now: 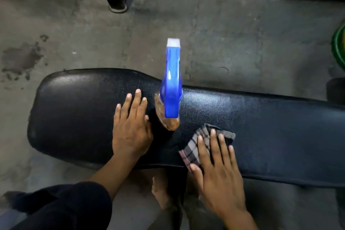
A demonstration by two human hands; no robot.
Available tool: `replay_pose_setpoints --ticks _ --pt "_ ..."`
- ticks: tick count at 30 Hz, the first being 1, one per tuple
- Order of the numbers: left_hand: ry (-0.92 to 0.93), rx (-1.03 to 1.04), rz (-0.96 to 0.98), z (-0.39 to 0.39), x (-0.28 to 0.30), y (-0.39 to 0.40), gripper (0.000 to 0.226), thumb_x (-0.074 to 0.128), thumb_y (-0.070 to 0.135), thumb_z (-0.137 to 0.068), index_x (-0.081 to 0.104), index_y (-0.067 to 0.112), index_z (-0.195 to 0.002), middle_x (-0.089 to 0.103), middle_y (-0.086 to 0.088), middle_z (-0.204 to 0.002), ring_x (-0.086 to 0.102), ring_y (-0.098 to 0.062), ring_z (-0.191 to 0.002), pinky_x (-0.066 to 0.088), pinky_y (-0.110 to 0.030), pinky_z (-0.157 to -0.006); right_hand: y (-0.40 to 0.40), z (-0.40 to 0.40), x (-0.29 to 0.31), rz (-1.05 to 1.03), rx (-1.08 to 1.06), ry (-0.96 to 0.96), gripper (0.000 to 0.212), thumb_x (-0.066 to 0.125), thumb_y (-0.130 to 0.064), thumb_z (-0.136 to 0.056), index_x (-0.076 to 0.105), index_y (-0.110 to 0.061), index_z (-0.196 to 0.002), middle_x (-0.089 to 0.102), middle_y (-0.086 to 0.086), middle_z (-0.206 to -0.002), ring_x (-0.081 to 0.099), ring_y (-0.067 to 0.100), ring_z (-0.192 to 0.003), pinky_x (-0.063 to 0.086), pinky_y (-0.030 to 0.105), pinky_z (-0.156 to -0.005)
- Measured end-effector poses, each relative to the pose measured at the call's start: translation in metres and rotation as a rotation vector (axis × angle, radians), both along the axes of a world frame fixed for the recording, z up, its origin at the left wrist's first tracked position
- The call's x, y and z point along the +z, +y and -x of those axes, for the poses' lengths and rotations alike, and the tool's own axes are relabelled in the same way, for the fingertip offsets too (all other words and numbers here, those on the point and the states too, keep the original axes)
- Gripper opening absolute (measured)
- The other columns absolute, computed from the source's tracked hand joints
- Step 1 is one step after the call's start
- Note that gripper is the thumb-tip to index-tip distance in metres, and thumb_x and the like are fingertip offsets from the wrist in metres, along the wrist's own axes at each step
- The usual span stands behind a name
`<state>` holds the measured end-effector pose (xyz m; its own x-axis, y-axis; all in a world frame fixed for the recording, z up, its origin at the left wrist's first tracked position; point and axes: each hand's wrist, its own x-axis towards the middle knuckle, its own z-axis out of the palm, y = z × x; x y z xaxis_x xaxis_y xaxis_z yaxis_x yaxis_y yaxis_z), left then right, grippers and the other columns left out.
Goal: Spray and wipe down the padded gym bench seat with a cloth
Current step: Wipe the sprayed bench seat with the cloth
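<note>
Black bench seat (74,110): left hand (130,127) flat, right hand (218,170) pressing cloth (192,147) at near edge beside spray bottle (171,87).

Head camera, looking steeply down, close over bench (261,127)

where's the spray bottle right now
The spray bottle stands upright mid-bench in the head view, between the flat left hand and the right hand pressing the cloth.

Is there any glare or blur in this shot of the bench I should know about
Head view: soft glare patches on the black bench seat and a highlight on the spray bottle; the right hand on the plaid cloth is slightly blurred; wide-angle bending curves the bench edges.
</note>
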<state>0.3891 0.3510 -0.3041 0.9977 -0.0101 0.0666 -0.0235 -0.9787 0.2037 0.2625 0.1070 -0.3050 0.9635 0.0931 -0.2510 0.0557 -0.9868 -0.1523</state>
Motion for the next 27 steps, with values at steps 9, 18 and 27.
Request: replay_pose_setpoints --ticks 9,18,27 --pt "0.037 -0.027 -0.043 -0.001 -0.015 0.01 0.055 0.039 0.033 -0.105 0.04 0.019 -0.158 0.025 -0.002 -0.179 0.022 -0.027 -0.166 0.014 -0.051 -0.132 0.004 -0.077 0.0 0.006 -0.268 -0.038 0.078 0.035 -0.059 -0.106 0.021 -0.024 -0.174 0.016 0.015 -0.182 0.015 0.039 -0.169 0.021 0.062 -0.134" --pt "0.082 -0.055 0.011 0.002 -0.008 0.018 0.061 0.041 0.035 -0.104 0.043 0.014 -0.161 0.024 -0.006 -0.179 0.023 -0.03 -0.166 0.021 -0.057 -0.132 0.079 -0.002 0.012 0.11 -0.358 0.038 0.077 0.034 -0.054 -0.109 0.024 -0.014 -0.173 0.017 0.021 -0.181 0.019 0.043 -0.167 0.029 0.06 -0.132" --pt "0.069 -0.098 -0.013 0.0 -0.017 0.018 0.063 0.041 0.038 -0.104 0.038 0.014 -0.163 0.017 -0.006 -0.181 0.017 -0.031 -0.167 0.016 -0.057 -0.133 0.035 -0.061 0.003 0.067 -0.623 0.0 0.074 0.026 -0.049 -0.109 0.023 -0.011 -0.173 0.011 0.021 -0.182 0.01 0.041 -0.169 0.019 0.061 -0.135"
